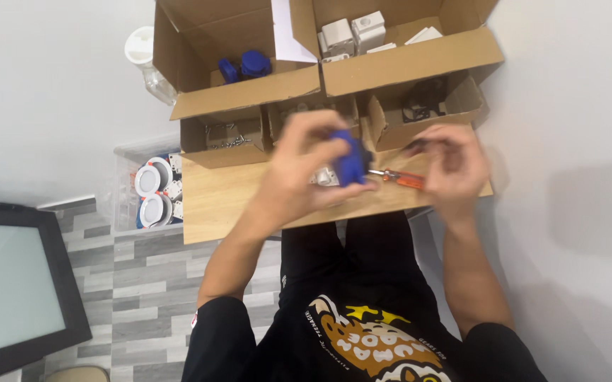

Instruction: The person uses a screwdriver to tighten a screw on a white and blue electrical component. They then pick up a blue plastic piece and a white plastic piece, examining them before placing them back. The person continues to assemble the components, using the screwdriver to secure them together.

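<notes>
Left hand: the left hand (306,166) is hovering over the wooden desk (214,201), its grip clamped on a blue plastic part (350,159).
Right hand: the right hand (454,166) is closing its grip around the orange handle of a small screwdriver (398,177), the metal tip pointing at the blue plastic part.
Blue part's place: it is sitting between the 2 hands, above the desk's near edge.
Behind: 2 large open cardboard boxes (249,95) are standing at the desk's far side, one holding blue pieces (246,66), the other white fittings (352,34).
Left of desk: round white lamps (152,191) are lying in a clear bin.
</notes>
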